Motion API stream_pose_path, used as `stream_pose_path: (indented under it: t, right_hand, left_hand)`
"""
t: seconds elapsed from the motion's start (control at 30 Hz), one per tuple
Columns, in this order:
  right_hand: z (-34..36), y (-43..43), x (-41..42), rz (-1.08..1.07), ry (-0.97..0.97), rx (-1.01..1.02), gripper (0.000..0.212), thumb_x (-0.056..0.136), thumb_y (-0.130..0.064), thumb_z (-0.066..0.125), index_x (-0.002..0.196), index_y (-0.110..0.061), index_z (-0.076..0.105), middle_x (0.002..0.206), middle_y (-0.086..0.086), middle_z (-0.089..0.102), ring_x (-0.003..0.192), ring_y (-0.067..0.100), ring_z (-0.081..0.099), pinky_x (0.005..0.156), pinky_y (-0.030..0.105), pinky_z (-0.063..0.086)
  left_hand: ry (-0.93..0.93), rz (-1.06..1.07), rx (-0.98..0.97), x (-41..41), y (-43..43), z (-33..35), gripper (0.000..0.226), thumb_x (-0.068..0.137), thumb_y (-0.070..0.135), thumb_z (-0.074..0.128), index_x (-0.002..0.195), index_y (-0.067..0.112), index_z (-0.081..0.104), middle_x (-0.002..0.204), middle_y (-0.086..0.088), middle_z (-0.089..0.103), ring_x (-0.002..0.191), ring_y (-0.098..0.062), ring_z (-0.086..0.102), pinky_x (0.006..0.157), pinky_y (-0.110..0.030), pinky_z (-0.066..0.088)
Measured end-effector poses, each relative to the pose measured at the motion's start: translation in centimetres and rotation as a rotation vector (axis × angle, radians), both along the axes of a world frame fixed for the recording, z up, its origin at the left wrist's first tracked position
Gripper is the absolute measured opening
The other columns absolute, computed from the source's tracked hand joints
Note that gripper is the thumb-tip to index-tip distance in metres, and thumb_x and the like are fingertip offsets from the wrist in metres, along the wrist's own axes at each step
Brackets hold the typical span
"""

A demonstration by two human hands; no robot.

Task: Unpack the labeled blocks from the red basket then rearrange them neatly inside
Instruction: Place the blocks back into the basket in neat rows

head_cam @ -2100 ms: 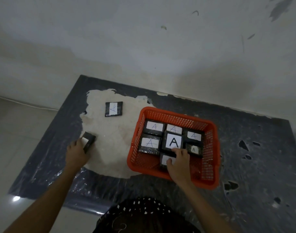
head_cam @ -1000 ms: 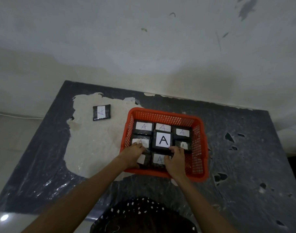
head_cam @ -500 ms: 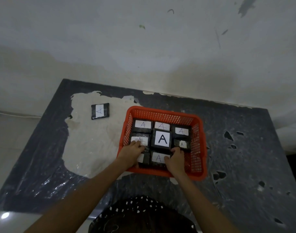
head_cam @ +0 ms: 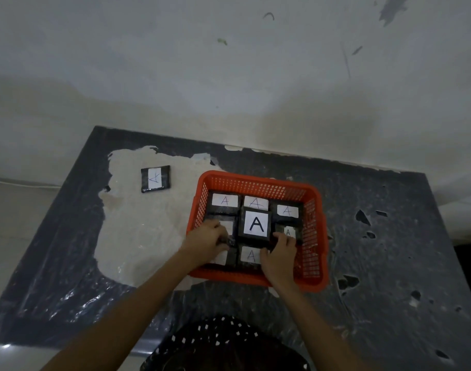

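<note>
Currently logged, one moment of repacking.

Item: red basket (head_cam: 258,183), on the dark, worn table (head_cam: 389,250), near centre. Holds eight labeled blocks in rows, white "A" labels facing up, presumably so each can be read and squared against its neighbours.

Item: large-label block (head_cam: 255,224), at basket centre, sitting slightly higher than the ones around it.

Item: lone block (head_cam: 155,179), outside the basket at about 10 o'clock from it, well apart, lying flat on the pale bare patch of tabletop. Judged the last piece to go in.

Item: left hand (head_cam: 206,242), inside the basket at its 8 o'clock side, fingers curled down onto a block there; whether it pinches or merely presses, I cannot tell.

Item: right hand (head_cam: 278,257), at the 5 o'clock side, fingertips (head_cam: 280,235) spread and pressed on the block tops beside the centre piece, likely nudging the rows tight to free space.
</note>
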State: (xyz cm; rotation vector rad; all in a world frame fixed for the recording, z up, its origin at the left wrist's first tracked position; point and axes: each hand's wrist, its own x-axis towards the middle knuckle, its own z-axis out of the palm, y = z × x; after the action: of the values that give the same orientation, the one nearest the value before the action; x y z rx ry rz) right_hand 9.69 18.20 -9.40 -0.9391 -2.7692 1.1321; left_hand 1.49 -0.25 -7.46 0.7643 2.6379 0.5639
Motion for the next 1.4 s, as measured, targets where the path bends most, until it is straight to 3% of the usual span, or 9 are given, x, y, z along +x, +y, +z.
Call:
stream_pose_path:
  t: [0.13,0.3,0.47,0.6,0.8,0.97,1.1,1.23,1.4]
  right_hand:
    - [0.2,-0.6,0.1,0.095,0.056,0.107,0.046,0.075,-0.011,0.065,0.115,-0.018,0.045,0.123,0.007,0.037,0.102,0.011,0.03,0.086,0.028,0.036]
    - [0.2,-0.6,0.0,0.149,0.044,0.112,0.047,0.077,-0.012,0.067,0.12,-0.016,0.047,0.125,0.008,0.039,0.107,0.012,0.032,0.09,0.031,0.037]
    - [0.0,-0.4,0.0,0.166,0.042,0.101,0.046,0.078,-0.012,0.067,0.119,-0.017,0.047,0.125,0.007,0.04,0.109,0.014,0.036,0.092,0.033,0.039]
    - [-0.3,-0.5,-0.1,0.155,0.038,0.099,0.043,0.079,-0.012,0.066,0.117,-0.021,0.047,0.124,0.005,0.041,0.107,0.009,0.031,0.091,0.031,0.036]
    - [-0.6,-0.5,0.0,0.153,0.026,0.082,0.043,0.08,-0.016,0.065,0.117,-0.026,0.045,0.122,-0.001,0.038,0.108,0.007,0.031,0.094,0.031,0.037]
    - [0.0,-0.4,0.1,0.144,0.067,0.047,0.043,0.079,-0.012,0.067,0.116,-0.021,0.048,0.12,0.0,0.04,0.108,0.009,0.033,0.092,0.029,0.034]
    - [1.6,0.9,0.1,0.127,0.178,0.059,0.04,0.075,-0.002,0.067,0.109,-0.015,0.052,0.113,0.002,0.044,0.102,0.013,0.041,0.085,0.024,0.035]
    - [3.6,4.4,0.0,0.028,0.255,0.135,0.032,0.076,-0.001,0.064,0.101,-0.017,0.054,0.11,0.0,0.047,0.104,0.012,0.04,0.089,0.029,0.034]
    - [5.5,9.0,1.0,0.069,0.232,0.158,0.019,0.079,0.002,0.062,0.09,-0.014,0.058,0.095,0.005,0.057,0.084,0.019,0.055,0.073,0.024,0.04]
  left_hand:
    - [0.306,0.293,0.306,-3.5,-2.8,2.3,0.006,0.085,0.023,0.059,0.09,0.021,0.062,0.09,0.007,0.058,0.08,-0.004,0.049,0.071,-0.019,0.046]
    - [0.088,0.896,0.167,-11.0,-7.6,0.6,0.04,0.08,0.02,0.066,0.117,0.011,0.054,0.123,-0.017,0.05,0.115,-0.034,0.046,0.089,-0.042,0.045]
    - [-0.098,0.721,-0.183,-16.3,-9.6,-1.6,0.083,0.072,0.042,0.074,0.136,0.008,0.034,0.137,-0.022,0.035,0.125,-0.041,0.035,0.097,-0.053,0.04]
    - [-0.233,0.948,-0.221,-19.0,-7.7,-2.8,0.099,0.068,0.065,0.066,0.138,0.004,0.03,0.14,-0.021,0.031,0.127,-0.04,0.035,0.103,-0.05,0.036]
    - [-0.141,1.107,-0.195,-19.2,-7.0,-4.8,0.065,0.077,0.043,0.065,0.127,0.011,0.037,0.128,-0.023,0.036,0.116,-0.041,0.038,0.097,-0.048,0.037]
    - [-0.093,0.909,0.283,-17.0,-7.4,-1.0,0.079,0.063,0.027,0.082,0.13,0.014,0.042,0.13,-0.017,0.043,0.117,-0.034,0.048,0.1,-0.047,0.045]
    - [0.034,0.657,0.51,-11.3,-4.9,3.6,0.086,0.057,0.033,0.085,0.13,0.027,0.04,0.127,-0.005,0.045,0.111,-0.018,0.05,0.087,-0.03,0.046]
    - [-0.138,0.305,0.508,-5.3,0.4,5.3,0.094,0.053,0.04,0.082,0.133,0.04,0.033,0.125,0.012,0.043,0.117,-0.012,0.045,0.097,-0.036,0.046]
    - [-0.215,-0.217,0.25,0.8,8.5,1.9,0.092,0.062,0.041,0.077,0.14,0.027,0.029,0.136,0.002,0.037,0.123,-0.015,0.033,0.106,-0.039,0.038]
